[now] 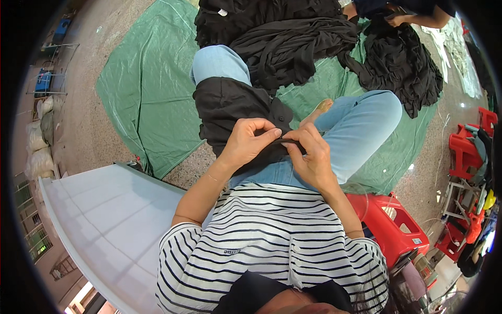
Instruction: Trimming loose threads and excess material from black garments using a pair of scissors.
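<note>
A black garment (225, 107) lies over my left thigh and lap, with a dark button showing near its right edge. My left hand (250, 140) pinches the garment's edge between thumb and forefinger. Close beside it, my right hand (309, 152) grips the same edge, thumb against bent fingers. A narrow folded strip of the black cloth runs between the two hands. Whether anything small sits in the fingertips is too small to tell.
Heaped black garments (293, 47) cover the green tarp (146, 78) ahead. A co-worker's hand (398, 20) is at another black pile (400, 65), far right. A red plastic stool (392, 225) stands at my right, a white panel (115, 225) at my left. More red stools (463, 152) stand farther right.
</note>
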`<state>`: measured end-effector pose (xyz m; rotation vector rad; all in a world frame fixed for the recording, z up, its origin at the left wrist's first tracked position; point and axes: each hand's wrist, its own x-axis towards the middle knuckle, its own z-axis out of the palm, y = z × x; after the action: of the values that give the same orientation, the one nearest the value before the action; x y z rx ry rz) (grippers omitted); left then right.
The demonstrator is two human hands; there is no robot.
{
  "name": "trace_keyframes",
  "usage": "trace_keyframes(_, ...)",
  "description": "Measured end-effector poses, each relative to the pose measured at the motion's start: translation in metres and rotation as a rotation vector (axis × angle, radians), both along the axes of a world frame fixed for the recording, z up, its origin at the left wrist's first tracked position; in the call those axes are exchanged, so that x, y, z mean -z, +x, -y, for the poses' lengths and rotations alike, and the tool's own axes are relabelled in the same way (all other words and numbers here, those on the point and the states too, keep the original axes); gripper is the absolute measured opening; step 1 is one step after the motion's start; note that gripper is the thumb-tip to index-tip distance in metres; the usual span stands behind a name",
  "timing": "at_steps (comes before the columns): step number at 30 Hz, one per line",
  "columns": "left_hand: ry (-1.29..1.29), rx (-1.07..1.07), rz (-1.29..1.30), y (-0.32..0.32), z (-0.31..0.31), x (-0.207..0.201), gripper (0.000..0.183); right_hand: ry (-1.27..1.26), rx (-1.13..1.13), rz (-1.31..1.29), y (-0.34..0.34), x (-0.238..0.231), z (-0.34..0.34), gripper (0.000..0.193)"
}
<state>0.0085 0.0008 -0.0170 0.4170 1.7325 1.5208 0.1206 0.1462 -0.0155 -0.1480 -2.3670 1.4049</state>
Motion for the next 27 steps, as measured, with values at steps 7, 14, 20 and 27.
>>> trace_keyframes(7,-0.001,0.054,0.007,-0.005,0.006,0.002,0.015,0.123,0.087,-0.098,0.000,0.004,0.006,0.021)
trace_keyframes(14,0.044,0.085,0.066,-0.001,0.010,0.006,0.015,0.011,0.044,-0.038,0.004,0.004,0.005,0.022)
trace_keyframes(20,0.014,0.117,-0.384,0.010,0.010,0.009,0.015,-0.036,0.022,0.000,0.007,0.003,0.005,0.020)
trace_keyframes(27,-0.083,0.117,-0.181,0.009,0.015,0.001,0.015,-0.001,-0.008,-0.015,0.008,0.008,0.007,0.019)
